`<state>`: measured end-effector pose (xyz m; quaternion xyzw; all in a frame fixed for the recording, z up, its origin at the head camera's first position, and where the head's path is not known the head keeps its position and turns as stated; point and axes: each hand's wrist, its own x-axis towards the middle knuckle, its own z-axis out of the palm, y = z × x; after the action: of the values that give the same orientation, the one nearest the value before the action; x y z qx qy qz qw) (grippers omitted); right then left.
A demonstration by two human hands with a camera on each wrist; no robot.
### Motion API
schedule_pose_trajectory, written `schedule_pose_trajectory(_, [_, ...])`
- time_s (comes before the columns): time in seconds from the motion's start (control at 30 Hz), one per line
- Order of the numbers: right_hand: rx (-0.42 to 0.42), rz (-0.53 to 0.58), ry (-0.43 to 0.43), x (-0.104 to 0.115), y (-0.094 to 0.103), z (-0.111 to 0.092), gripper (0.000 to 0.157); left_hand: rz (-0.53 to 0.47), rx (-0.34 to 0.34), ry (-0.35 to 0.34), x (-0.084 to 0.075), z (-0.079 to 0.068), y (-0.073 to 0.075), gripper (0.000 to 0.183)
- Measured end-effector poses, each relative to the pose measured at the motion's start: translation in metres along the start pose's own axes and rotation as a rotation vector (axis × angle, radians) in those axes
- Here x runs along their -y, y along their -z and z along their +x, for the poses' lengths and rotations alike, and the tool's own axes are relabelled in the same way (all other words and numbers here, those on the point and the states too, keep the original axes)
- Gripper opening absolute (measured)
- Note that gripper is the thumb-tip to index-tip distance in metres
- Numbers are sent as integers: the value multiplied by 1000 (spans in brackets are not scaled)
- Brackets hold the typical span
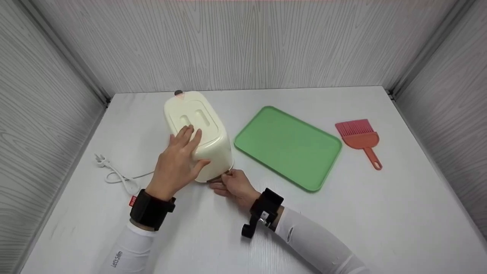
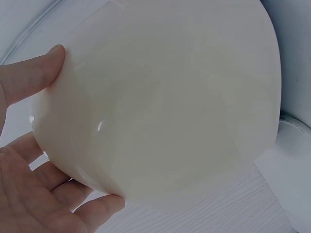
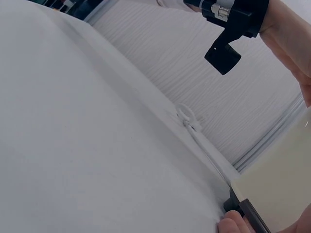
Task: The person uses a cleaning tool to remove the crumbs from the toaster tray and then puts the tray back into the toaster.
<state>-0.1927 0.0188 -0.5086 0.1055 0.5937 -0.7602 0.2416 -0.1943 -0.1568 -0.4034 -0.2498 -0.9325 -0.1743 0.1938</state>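
A cream toaster [image 1: 215, 156] with a lid showing two oblong recesses stands left of the middle. My left hand [image 1: 177, 160] rests spread on it, fingers on the lid and thumb over the near end; in the left wrist view, thumb and fingertips touch the glossy cream shell [image 2: 170, 111]. Low at the near end, my right hand [image 1: 236, 186] pinches a dark strip at the toaster's base. The right wrist view shows this dark strip [image 3: 255, 217] jutting beside a black foot [image 3: 231, 202], with fingers beneath it. The strip's far part is hidden.
A white cord with a plug [image 1: 101, 160] and a red tag [image 1: 132, 201] lies left of the toaster. To its right lies a green tray [image 1: 289, 146], then an orange dustpan [image 1: 361, 140] with a pink brush [image 1: 355, 126]. Grey wood-grain walls [image 1: 247, 45] enclose the table.
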Motion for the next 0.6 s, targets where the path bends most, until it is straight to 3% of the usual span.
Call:
schedule_pose_trajectory(0.3, [31, -45, 7, 0, 3, -1, 31, 4, -37, -22, 1, -1, 0, 75])
schedule_pose_trajectory(0.6, [27, -42, 4, 0, 6, -4, 36, -2, -21, -15, 1, 0, -1, 76])
